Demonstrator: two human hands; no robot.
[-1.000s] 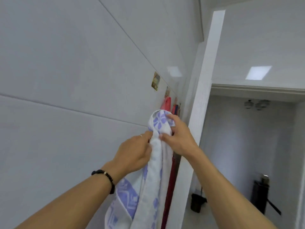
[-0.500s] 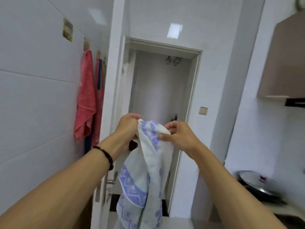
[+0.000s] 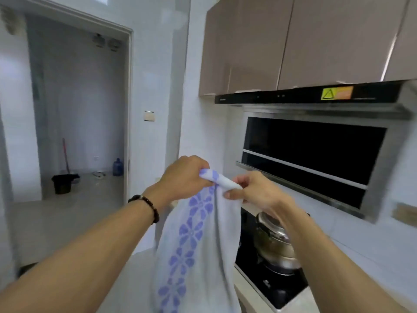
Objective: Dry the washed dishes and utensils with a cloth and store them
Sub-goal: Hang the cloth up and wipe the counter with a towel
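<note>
A white cloth [image 3: 198, 251] with a blue flower band hangs down in front of me at chest height. My left hand [image 3: 182, 179] grips its top edge, and my right hand [image 3: 252, 193] pinches the same edge just to the right, so a short stretch of cloth spans between them. The rest of the cloth drapes below both hands. No dishes or utensils show apart from a metal pot on the stove.
A steel pot [image 3: 275, 242] sits on the black stove [image 3: 270, 281] at lower right, under a range hood [image 3: 311, 159] and brown wall cabinets [image 3: 293, 41]. An open doorway [image 3: 76, 114] at left shows a black bucket [image 3: 62, 184] and a blue jug [image 3: 117, 167].
The cloth came off the wall hook by the door. My view has swung right from the tiled wall to the stove, with both hands still holding the cloth's top edge.
</note>
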